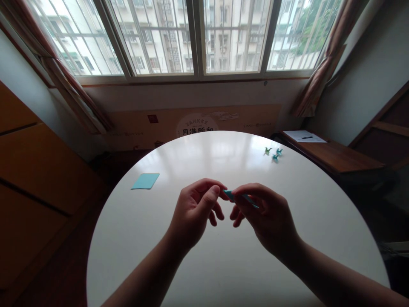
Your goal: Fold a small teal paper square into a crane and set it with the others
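A small piece of folded teal paper (228, 195) is held in the air above the middle of the round white table (217, 268). My left hand (195, 209) is closed, its thumb and forefinger at the paper's left tip. My right hand (271, 213) pinches the same paper between thumb and forefinger, and a thin end sticks out below that forefinger. The fingers hide much of the folds. A stack of light blue square paper (145, 181) lies on the table to the left. Several small folded paper cranes, including a green one (267, 151) and a teal one (275, 157), stand at the far right.
Beyond the table's far edge are a printed cardboard panel (230, 119) and a barred window (198, 38). To the right, a brown side table (348, 155) bears a white sheet (303, 136) with a pen (307, 137). A wooden cabinet (38, 170) stands at the left.
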`<act>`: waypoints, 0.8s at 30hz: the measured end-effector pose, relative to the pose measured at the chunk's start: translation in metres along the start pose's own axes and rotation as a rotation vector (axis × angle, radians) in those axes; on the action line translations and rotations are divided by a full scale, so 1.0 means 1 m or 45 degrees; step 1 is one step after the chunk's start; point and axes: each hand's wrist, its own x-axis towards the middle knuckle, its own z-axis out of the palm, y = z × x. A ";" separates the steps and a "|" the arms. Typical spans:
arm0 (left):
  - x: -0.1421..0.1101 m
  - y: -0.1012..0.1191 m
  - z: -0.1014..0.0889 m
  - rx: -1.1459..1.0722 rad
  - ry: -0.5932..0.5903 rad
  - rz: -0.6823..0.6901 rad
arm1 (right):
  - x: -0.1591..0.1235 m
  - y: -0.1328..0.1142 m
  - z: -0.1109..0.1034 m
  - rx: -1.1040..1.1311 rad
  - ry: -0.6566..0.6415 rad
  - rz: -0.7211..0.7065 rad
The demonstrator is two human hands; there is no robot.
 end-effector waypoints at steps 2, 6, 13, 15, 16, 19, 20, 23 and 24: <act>-0.001 0.002 0.002 0.075 -0.016 0.014 | -0.001 0.000 0.000 0.001 0.000 0.001; -0.004 0.006 0.005 0.133 0.094 0.077 | -0.003 0.000 -0.001 -0.002 0.004 0.013; -0.005 0.009 0.001 0.334 0.070 0.292 | -0.003 -0.004 -0.001 0.120 -0.047 0.061; -0.004 0.010 -0.003 0.361 0.056 0.334 | -0.003 -0.004 -0.001 0.140 -0.066 0.075; -0.004 0.009 -0.005 0.347 0.066 0.343 | -0.003 -0.005 -0.002 0.137 -0.067 0.067; -0.003 0.008 -0.007 0.230 0.098 0.288 | -0.004 -0.006 -0.003 0.066 -0.040 -0.004; -0.003 0.007 -0.006 0.190 0.078 0.242 | -0.004 -0.006 -0.004 0.025 -0.030 -0.030; -0.005 0.003 -0.001 0.150 -0.066 0.092 | -0.005 -0.008 -0.003 -0.113 -0.021 -0.075; -0.006 0.002 0.002 0.167 -0.108 0.062 | -0.005 -0.008 -0.003 -0.153 -0.025 -0.090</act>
